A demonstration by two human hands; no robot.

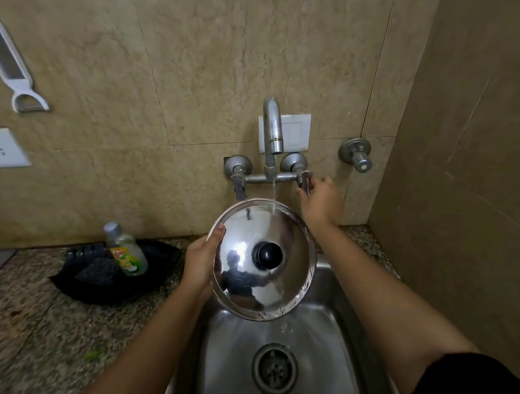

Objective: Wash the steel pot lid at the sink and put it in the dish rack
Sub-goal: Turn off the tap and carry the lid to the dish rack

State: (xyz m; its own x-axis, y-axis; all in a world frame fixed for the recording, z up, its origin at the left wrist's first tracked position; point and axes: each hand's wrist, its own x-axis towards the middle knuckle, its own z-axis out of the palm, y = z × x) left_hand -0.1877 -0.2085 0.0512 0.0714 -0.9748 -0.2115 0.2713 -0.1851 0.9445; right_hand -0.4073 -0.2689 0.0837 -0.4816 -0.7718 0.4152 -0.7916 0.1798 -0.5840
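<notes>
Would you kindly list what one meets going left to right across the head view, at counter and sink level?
Black tray → dish soap bottle → left hand → steel pot lid → right hand, on the tap handle.

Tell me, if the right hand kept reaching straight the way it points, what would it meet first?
The right hand points up and back toward the wall; its fingers already seem to touch the right tap handle. Just beyond that is the tiled wall. Depth is hard to judge here.
</notes>
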